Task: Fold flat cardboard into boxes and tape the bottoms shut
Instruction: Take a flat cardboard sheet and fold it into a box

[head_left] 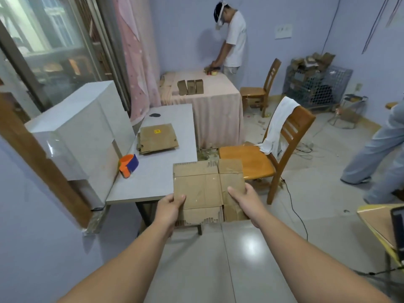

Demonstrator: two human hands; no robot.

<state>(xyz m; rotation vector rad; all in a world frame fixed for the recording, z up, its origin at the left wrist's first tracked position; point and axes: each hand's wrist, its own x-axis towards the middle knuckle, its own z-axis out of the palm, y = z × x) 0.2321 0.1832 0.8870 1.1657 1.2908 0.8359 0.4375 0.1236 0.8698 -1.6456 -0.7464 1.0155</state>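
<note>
**Head view: you're holding one flat sheet in the air, off the corner of the table**

Biggest stuff first. The grey table [170, 119] runs away from you on the left, with a white cabinet [87, 114] pushed up against its far left side. Behind it is a table under a pink cloth [218, 110], where a person in a white shirt [235, 40] is bent over working. Another person's legs [380, 154] show at the right edge. A wooden chair [247, 160] sits just right of your table, with a white cloth [277, 125] draped over its back.

Now the bit that matters. The flat cardboard sheet [205, 182] is in both your hands, unfolded, up in the air just past the table's near right corner and in front of the chair seat. Its near flaps are ragged and there's shiny tape on its face.

The stack of flat cardboard [157, 137] lies mid-table, well apart from the sheet. Three folded boxes [190, 86] stand upright in a row on the pink cloth. The orange and blue tape dispenser [129, 165] sits at the table's left edge, against the cabinet.

Your left hand [172, 206] grips the sheet's near left edge, thumb on top. Your right hand [242, 200] grips the right edge the same way.
</note>
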